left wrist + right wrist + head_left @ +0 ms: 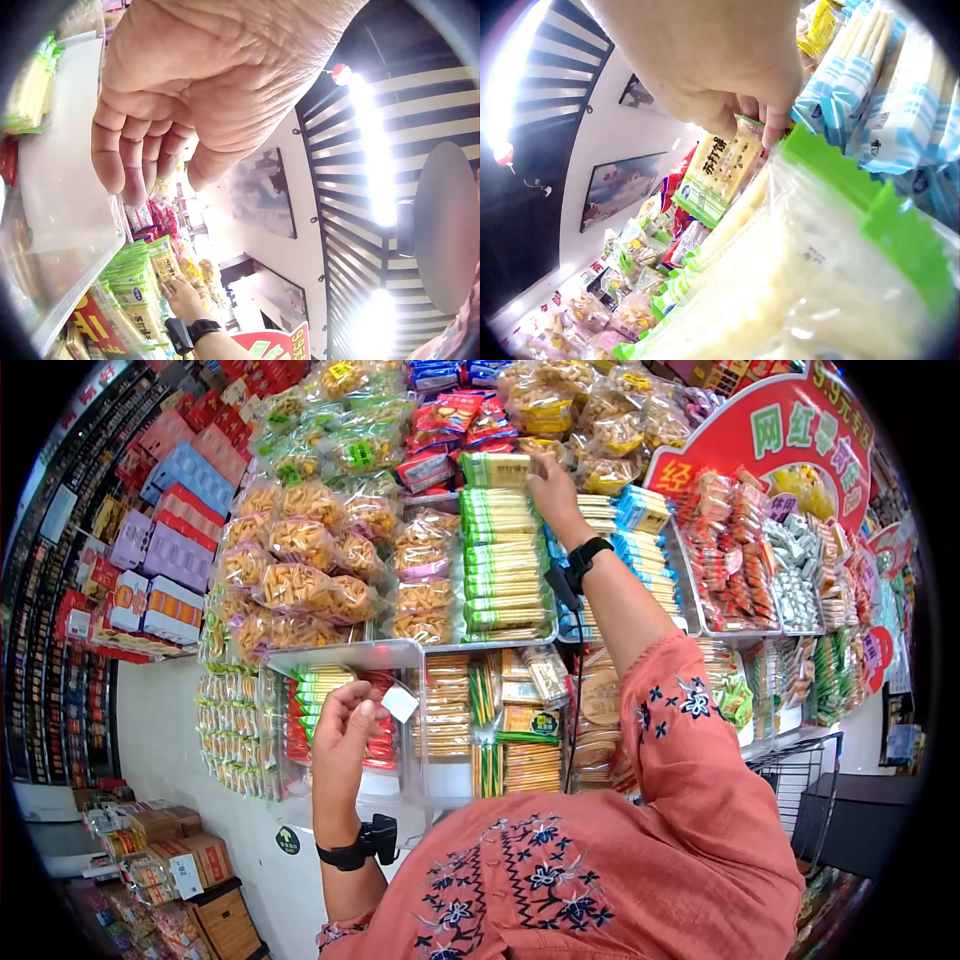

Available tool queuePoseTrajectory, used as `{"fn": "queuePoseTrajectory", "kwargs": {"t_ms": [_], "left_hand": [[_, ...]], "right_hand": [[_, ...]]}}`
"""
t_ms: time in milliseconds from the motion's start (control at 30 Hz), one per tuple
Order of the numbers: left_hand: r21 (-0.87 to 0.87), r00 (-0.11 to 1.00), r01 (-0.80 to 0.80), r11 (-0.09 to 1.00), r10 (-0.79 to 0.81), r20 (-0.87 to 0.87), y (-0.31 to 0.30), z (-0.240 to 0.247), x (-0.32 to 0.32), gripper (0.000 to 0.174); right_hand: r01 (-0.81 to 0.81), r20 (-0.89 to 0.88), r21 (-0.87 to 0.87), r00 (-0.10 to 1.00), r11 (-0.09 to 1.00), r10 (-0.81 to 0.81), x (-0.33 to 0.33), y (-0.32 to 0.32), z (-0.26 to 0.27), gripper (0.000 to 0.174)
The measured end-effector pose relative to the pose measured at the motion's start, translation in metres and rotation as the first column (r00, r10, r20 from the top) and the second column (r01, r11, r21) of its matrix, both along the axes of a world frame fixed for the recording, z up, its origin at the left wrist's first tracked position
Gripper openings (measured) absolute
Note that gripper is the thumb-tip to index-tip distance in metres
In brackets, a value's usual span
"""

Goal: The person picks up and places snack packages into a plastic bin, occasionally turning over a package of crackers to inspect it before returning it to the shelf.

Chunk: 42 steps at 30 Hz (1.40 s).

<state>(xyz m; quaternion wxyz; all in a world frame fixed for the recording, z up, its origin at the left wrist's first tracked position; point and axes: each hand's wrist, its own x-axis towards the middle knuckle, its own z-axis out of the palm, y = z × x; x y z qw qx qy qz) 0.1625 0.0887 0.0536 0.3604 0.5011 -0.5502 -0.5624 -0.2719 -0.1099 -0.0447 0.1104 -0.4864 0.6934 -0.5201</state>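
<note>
My right hand [556, 495] pinches one end of a green-and-clear pack of soda crackers [497, 470] at the back of a row of similar green packs [500, 560]. In the right wrist view, thumb and fingers close on the upper end of that cracker pack [721, 169], which stands tilted above its neighbours. My left hand [345, 735] hangs with loosely bent fingers in front of the lower clear bin [345, 655], near a small white tag [400, 704]. Nothing sits in its palm in the left wrist view.
Blue-and-white packs [645, 550] fill the bin to the right. Bagged snacks [305, 550] stand stacked on the left. Clear divider walls [418, 720] separate the lower bins. A red sign [800, 430] rises at the back right, and a wire cart [810, 780] stands at the right.
</note>
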Motion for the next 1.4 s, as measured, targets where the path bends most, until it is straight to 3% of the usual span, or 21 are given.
{"fn": "queuePoseTrajectory", "kwargs": {"t_ms": [100, 300, 400, 500, 600, 700, 800, 900, 1000, 1100, 1167, 1300, 1400], "left_hand": [[0.0, 1.0, 0.01, 1.0, -0.01, -0.016, -0.001, -0.001, 0.0, 0.03], [0.013, 1.0, 0.023, 1.0, -0.023, -0.011, 0.0, -0.003, 0.0, 0.03], [0.009, 0.999, 0.032, 0.999, -0.032, -0.014, 0.001, -0.006, 0.002, 0.03], [0.015, 0.999, 0.025, 1.0, -0.024, -0.028, 0.002, -0.007, 0.004, 0.03], [0.025, 0.999, 0.013, 1.0, -0.012, -0.038, 0.003, -0.008, 0.006, 0.03], [0.032, 0.999, 0.012, 0.999, -0.011, -0.032, 0.004, -0.008, 0.008, 0.03], [0.037, 0.999, 0.015, 0.999, -0.014, -0.03, 0.006, -0.007, 0.009, 0.03], [0.033, 0.999, 0.015, 0.999, -0.014, -0.034, 0.006, -0.007, 0.012, 0.031], [0.026, 0.999, 0.016, 1.0, -0.015, -0.045, 0.005, -0.014, 0.018, 0.032], [0.016, 0.999, 0.022, 1.0, -0.021, -0.039, 0.007, -0.016, 0.021, 0.032], [0.002, 0.999, 0.026, 1.0, -0.026, -0.025, 0.009, -0.014, 0.023, 0.032], [-0.038, 1.0, 0.009, 0.999, -0.01, -0.019, 0.01, -0.003, 0.028, 0.03], [-0.049, 1.0, -0.011, 0.999, 0.011, 0.008, 0.008, 0.002, 0.04, 0.03]], "right_hand": [[-0.062, 0.008, -0.093, 0.998, 0.994, 0.063, -0.005, -0.003, -0.011, 0.048], [-0.205, 0.073, -0.083, 0.975, 0.975, 0.211, -0.006, -0.006, -0.017, 0.059], [-0.153, -0.106, -0.046, 0.983, 0.987, 0.147, -0.002, -0.003, -0.009, 0.059], [-0.087, -0.08, -0.048, 0.993, 0.995, 0.083, 0.003, -0.006, -0.007, 0.054], [-0.1, -0.196, -0.063, 0.977, 0.993, 0.086, 0.002, -0.009, -0.008, 0.046], [-0.141, -0.292, 0.085, 0.943, 0.986, 0.16, -0.005, -0.019, -0.011, 0.043], [-0.076, -0.273, 0.115, 0.956, 0.99, 0.105, 0.001, -0.021, -0.013, 0.043], [-0.087, -0.271, 0.03, 0.958, 0.996, 0.092, 0.0, -0.011, -0.012, 0.049], [-0.039, -0.202, -0.02, 0.979, 0.999, 0.035, 0.0, -0.003, -0.017, 0.052], [-0.147, -0.088, 0.099, 0.984, 0.984, 0.156, -0.015, 0.0, -0.003, 0.06], [-0.182, 0.019, 0.061, 0.983, 0.981, 0.181, -0.016, 0.011, 0.01, 0.061], [-0.237, 0.185, 0.064, 0.957, 0.969, 0.222, -0.004, 0.046, 0.06, 0.061], [-0.327, 0.377, -0.038, 0.871, 0.944, 0.316, 0.013, 0.074, 0.1, 0.06]]}}
